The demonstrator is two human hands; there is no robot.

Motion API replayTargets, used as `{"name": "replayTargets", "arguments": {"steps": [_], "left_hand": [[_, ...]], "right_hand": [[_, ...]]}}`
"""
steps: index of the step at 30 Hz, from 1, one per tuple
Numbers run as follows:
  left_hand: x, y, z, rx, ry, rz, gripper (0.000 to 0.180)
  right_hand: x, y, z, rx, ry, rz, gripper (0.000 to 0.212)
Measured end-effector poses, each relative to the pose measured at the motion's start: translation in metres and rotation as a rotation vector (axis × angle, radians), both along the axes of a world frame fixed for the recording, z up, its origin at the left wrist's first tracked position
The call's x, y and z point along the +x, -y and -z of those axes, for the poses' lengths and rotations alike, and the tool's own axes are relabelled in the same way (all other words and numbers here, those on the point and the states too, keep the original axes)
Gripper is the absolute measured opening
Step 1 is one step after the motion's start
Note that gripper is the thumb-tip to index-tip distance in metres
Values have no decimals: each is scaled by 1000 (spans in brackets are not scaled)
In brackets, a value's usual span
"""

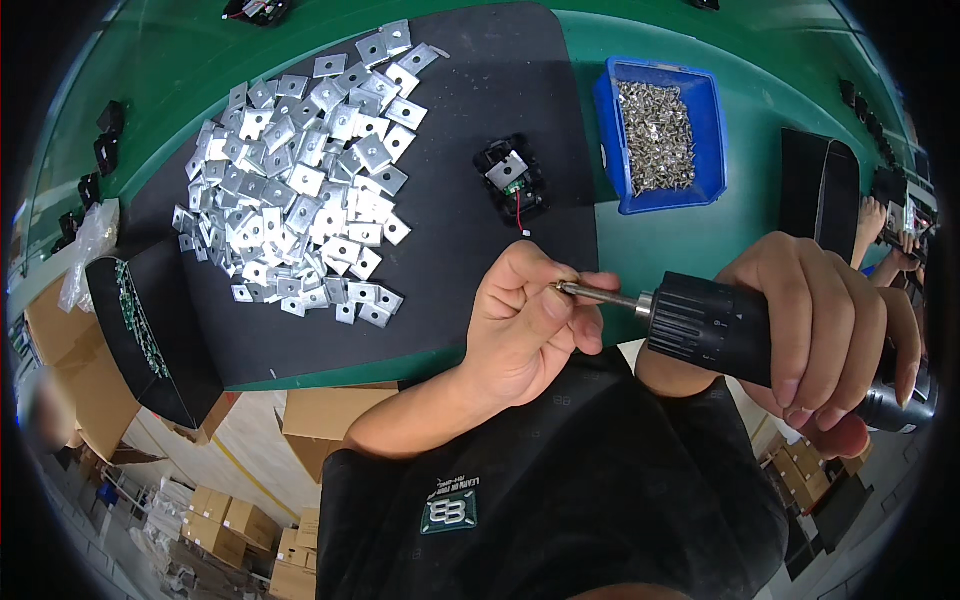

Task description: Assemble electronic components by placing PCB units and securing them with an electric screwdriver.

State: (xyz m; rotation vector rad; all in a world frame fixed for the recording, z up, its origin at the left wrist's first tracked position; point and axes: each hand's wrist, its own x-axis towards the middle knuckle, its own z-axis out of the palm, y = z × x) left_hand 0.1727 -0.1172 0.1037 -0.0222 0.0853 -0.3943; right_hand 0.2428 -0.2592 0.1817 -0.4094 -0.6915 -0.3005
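My right hand (825,315) is wrapped round a black electric screwdriver (705,322), its bit pointing left. At the tip of the bit, my left hand (520,325) pinches a small screw (562,285) between thumb and fingers; the fingers partly hide it. Beyond my left hand, a small black plastic housing (533,190) lies on the dark mat, holding a silver metal plate (506,168), a bit of green circuit board and a red wire. To the right of that stands a blue bin (712,130) of loose screws (657,140).
A large heap of square metal plates with holes (290,180) spreads over the left of the black mat (450,250). At the left edge, a black box (190,365) holds green circuit boards. Another black box (820,185) stands at right, near another person's hand (870,220).
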Motion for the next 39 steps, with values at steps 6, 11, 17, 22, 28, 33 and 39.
{"name": "replayTargets", "arguments": {"steps": [6, 11, 17, 22, 28, 33, 39], "left_hand": [[-1, 1, 2, 91, 28, -20, 10], [3, -3, 4, 177, 53, -58, 11], [10, -12, 0, 461, 234, -96, 32], [34, -45, 12, 1540, 665, -515, 63], [62, -55, -2, 2219, 993, -27, 84], [68, -52, 9, 2210, 953, -107, 76], [69, -52, 9, 2212, 922, -102, 70]], "right_hand": [[6, 7, -3, -104, 44, -160, 31], [12, -1, 2, -47, 4, -106, 30], [15, -5, 5, 58, -62, -95, 33], [13, -2, -4, -236, -314, 93, 33], [19, -20, 20, -681, -256, 189, 35], [21, -26, 31, -704, -260, 265, 48], [20, -32, 33, -705, -293, 293, 49]]}}
